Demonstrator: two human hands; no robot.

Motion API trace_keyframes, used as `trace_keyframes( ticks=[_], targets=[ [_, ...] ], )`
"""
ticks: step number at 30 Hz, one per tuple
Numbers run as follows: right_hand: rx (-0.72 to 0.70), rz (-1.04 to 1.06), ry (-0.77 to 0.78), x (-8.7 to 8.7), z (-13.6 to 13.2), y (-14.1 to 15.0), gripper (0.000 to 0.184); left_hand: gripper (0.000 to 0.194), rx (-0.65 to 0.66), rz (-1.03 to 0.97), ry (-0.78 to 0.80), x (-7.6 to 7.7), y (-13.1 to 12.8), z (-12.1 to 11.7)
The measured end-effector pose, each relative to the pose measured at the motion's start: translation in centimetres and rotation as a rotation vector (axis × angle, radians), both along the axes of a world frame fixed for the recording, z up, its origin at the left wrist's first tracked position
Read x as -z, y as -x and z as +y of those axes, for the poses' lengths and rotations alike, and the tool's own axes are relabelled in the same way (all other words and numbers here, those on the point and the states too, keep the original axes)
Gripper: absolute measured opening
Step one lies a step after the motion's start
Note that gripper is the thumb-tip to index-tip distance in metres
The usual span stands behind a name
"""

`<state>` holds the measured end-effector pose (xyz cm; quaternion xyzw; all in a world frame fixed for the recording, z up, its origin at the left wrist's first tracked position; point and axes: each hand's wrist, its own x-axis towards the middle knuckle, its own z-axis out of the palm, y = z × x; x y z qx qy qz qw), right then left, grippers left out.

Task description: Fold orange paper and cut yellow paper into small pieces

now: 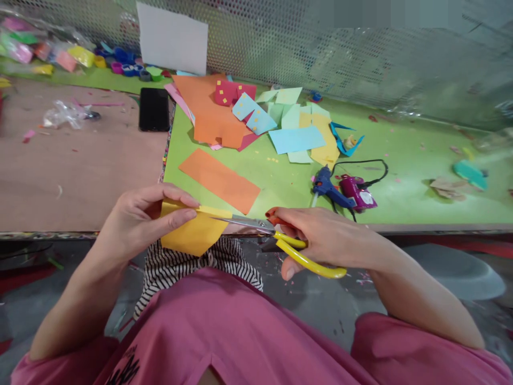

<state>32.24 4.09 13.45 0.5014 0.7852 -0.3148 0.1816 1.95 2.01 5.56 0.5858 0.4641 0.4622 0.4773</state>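
My left hand (pixel 142 216) pinches a folded piece of yellow-orange paper (pixel 194 235) between thumb and fingers, just in front of the table edge. My right hand (pixel 320 238) grips scissors (pixel 276 238) with yellow and orange handles. Their metal blades point left and meet the right edge of the paper. Both hands hover above my lap, over a pink shirt and a striped cloth.
An orange paper strip (pixel 219 180) lies on the green table (pixel 404 160). Behind it sits a heap of coloured paper pieces (pixel 256 120). A blue glue gun (pixel 331 188) with a cord, a black phone (pixel 154 109) and a brown board (pixel 80 166) lie nearby.
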Motion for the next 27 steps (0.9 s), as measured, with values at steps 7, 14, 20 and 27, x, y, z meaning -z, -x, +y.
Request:
trace_keyframes(
  ticks=[7,14,20,27],
  targets=[
    [0.01,-0.004,0.024,0.04,-0.04,0.15,0.068,0.008,-0.005,0.038,0.022,-0.03,0.02,-0.31],
    [0.007,0.007,0.055,-0.07,-0.02,0.21,0.067,0.012,0.0,0.082,0.043,-0.08,0.1,-0.52],
    [0.015,0.012,0.071,0.11,0.0,0.03,0.066,0.016,0.009,0.098,0.041,0.04,0.17,-0.48],
    [0.009,-0.011,0.074,0.05,0.1,0.12,0.065,0.017,0.01,0.141,0.031,0.25,0.26,-0.45]
  ],
)
